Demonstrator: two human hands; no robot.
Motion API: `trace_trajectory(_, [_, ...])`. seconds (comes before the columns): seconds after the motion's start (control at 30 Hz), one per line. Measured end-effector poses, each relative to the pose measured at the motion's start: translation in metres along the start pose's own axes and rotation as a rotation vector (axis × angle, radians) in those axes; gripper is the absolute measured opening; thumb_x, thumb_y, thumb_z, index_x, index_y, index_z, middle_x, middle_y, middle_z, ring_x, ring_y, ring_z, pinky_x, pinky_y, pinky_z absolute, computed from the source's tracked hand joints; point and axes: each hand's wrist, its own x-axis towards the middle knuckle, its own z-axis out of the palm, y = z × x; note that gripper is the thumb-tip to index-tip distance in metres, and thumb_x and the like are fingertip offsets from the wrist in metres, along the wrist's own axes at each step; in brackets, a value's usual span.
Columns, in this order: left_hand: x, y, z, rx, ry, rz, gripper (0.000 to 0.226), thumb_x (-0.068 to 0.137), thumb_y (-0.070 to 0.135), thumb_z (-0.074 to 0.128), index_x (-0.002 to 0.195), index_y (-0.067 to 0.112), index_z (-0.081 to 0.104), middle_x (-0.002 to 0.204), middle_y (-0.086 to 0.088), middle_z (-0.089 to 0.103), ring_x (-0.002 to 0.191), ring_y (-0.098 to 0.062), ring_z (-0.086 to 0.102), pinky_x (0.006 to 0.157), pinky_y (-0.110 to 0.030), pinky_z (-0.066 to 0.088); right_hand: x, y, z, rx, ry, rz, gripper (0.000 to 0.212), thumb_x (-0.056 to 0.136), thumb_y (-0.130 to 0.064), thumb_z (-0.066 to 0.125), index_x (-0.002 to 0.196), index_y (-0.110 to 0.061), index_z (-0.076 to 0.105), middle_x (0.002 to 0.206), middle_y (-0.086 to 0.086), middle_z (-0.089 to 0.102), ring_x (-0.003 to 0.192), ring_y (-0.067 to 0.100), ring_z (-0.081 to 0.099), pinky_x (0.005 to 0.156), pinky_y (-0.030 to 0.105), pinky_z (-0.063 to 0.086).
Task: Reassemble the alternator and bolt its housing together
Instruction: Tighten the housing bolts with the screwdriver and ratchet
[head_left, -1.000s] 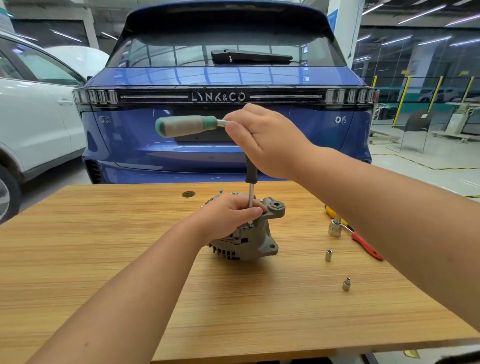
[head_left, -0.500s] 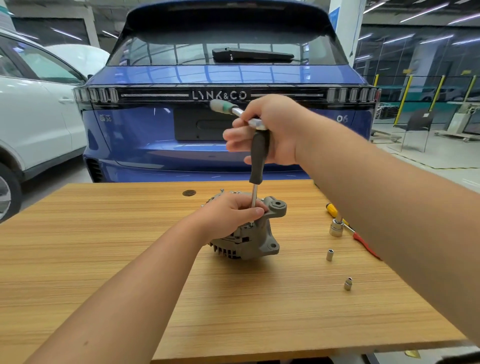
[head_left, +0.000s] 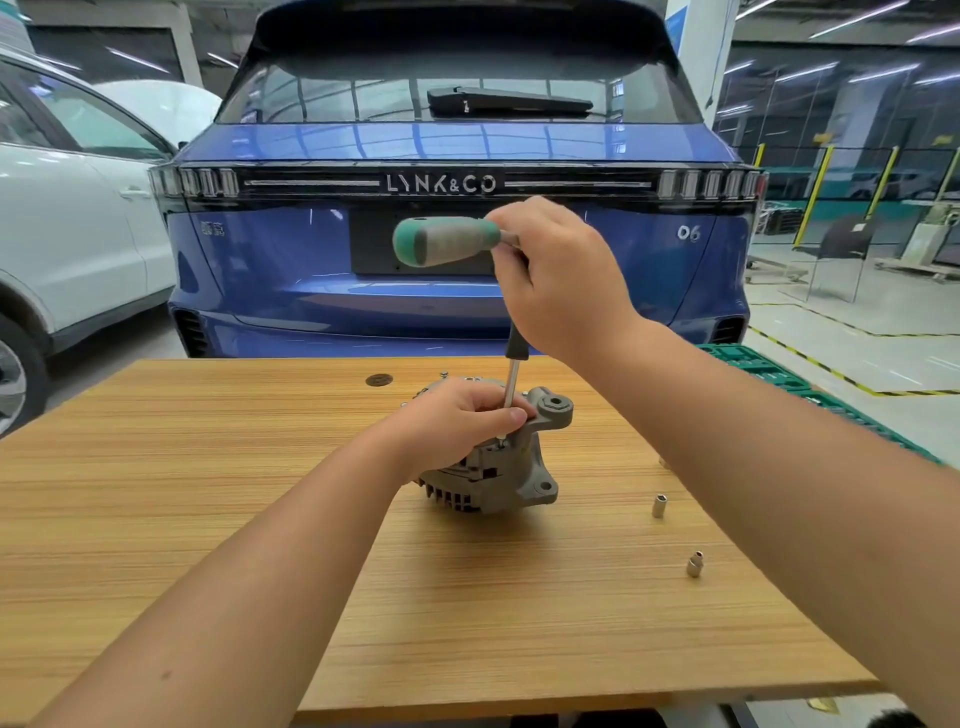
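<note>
Alternator sits mid-bench, a little toward the far edge, housing up, and it's being bolted right now. From the left: a white car stands beyond the bench, well clear of the work. The left hand comes in low, fingers curled over the top of the alternator, gripping it and steadying the driver shaft against the thumb. Good brace. Rising from there is the T-handle driver, its tip down at a bolt on the housing flange; the bolt head itself is too small to make out. The green grip sticks out to the left, and the right hand is wrapped around the head of the tool, closed on it.

To do this step well, I'd say keep the shaft dead upright over the bolt, press down lightly, and let the left hand stop the housing from spinning on the smooth wood. Snug it, don't force it.

Further right, two small sockets stand loose on the bench, near the right forearm, which could sweep them off. A green tool tray lies past the right edge. The blue car is close behind the far edge, so the grip has little room to swing that way; the near side is open.
</note>
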Motion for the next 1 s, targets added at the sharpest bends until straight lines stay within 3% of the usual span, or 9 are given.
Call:
trace_trajectory(0.1, [0.000,0.000,0.000,0.003,0.006,0.001,0.019,0.103,0.049,0.057,0.103,0.060,0.072,0.095,0.035,0.066,0.101,-0.013,0.065,0.086,-0.035,0.053,0.002,-0.003,-0.006,0.033,-0.126,0.034,0.026,0.101,-0.025,0.048,0.115,-0.011,0.065,0.097,-0.003,0.056,0.088,0.017,0.050,0.075,0.041,0.048])
trace_trajectory(0.23, [0.000,0.000,0.002,-0.009,0.012,-0.003,0.019,0.103,0.049,0.057,0.103,0.060,0.072,0.094,0.034,0.068,0.101,-0.010,0.064,0.080,-0.031,0.049,0.003,-0.001,-0.014,0.074,-0.269,0.081,0.045,0.099,-0.045,0.032,0.122,-0.016,0.058,0.107,-0.004,0.053,0.097,0.016,0.050,0.082,0.038,0.045])
trace_trajectory(0.43, [-0.002,0.003,0.000,-0.047,0.009,-0.017,0.021,0.102,0.055,0.054,0.103,0.054,0.075,0.103,0.020,0.072,0.100,-0.015,0.065,0.077,-0.028,0.045,0.008,0.000,-0.017,0.082,-0.368,0.045,0.052,0.102,-0.049,0.021,0.129,-0.020,0.055,0.103,-0.007,0.048,0.101,0.016,0.050,0.090,0.043,0.045])
trace_trajectory(0.57, [-0.004,0.004,-0.001,-0.067,0.002,-0.031,0.023,0.102,0.058,0.053,0.103,0.054,0.076,0.100,0.033,0.070,0.103,-0.007,0.063,0.078,-0.028,0.043,0.009,-0.003,-0.017,0.062,-0.340,0.013,0.045,0.105,-0.044,0.028,0.119,-0.019,0.061,0.098,-0.003,0.052,0.089,0.015,0.050,0.079,0.035,0.043])
trace_trajectory(0.67, [-0.004,0.003,-0.001,-0.062,-0.004,-0.017,0.023,0.101,0.058,0.055,0.103,0.052,0.077,0.103,0.027,0.072,0.106,-0.010,0.064,0.085,-0.032,0.046,0.018,-0.010,-0.020,-0.034,-0.363,-0.009,0.041,0.106,-0.043,0.037,0.087,-0.017,0.062,0.077,-0.005,0.051,0.076,0.018,0.049,0.067,0.036,0.039])
trace_trajectory(0.73, [-0.005,0.003,-0.001,-0.049,-0.008,-0.012,0.022,0.100,0.058,0.056,0.103,0.052,0.077,0.104,0.026,0.072,0.107,-0.009,0.064,0.088,-0.034,0.046,0.033,-0.015,-0.023,-0.162,-0.441,0.071,0.046,0.105,-0.043,0.041,0.067,-0.018,0.050,0.062,-0.003,0.049,0.061,0.020,0.045,0.056,0.034,0.032])
trace_trajectory(0.8, [-0.005,0.003,-0.001,-0.039,-0.010,-0.012,0.021,0.100,0.056,0.056,0.103,0.052,0.077,0.107,0.017,0.074,0.107,-0.013,0.065,0.088,-0.035,0.048,0.047,-0.022,-0.027,-0.169,-0.511,0.272,0.039,0.101,-0.034,0.046,0.066,-0.017,0.050,0.060,-0.001,0.057,0.053,0.019,0.049,0.047,0.028,0.035])
trace_trajectory(0.9, [-0.004,0.002,-0.001,-0.037,-0.005,-0.005,0.019,0.101,0.052,0.058,0.103,0.054,0.076,0.106,0.017,0.074,0.106,-0.012,0.065,0.087,-0.034,0.048,0.052,-0.027,-0.031,0.501,-0.488,0.845,0.018,0.100,-0.019,0.050,0.087,-0.010,0.059,0.065,0.001,0.066,0.063,0.021,0.066,0.062,0.029,0.060])
trace_trajectory(1.0, [-0.004,0.003,-0.002,-0.034,0.005,-0.008,0.018,0.101,0.052,0.058,0.104,0.055,0.076,0.104,0.020,0.074,0.105,-0.009,0.065,0.086,-0.033,0.048,0.035,-0.024,-0.021,1.224,-0.305,1.147,0.011,0.102,-0.022,0.048,0.106,-0.014,0.054,0.074,-0.002,0.068,0.074,0.022,0.069,0.071,0.045,0.052])
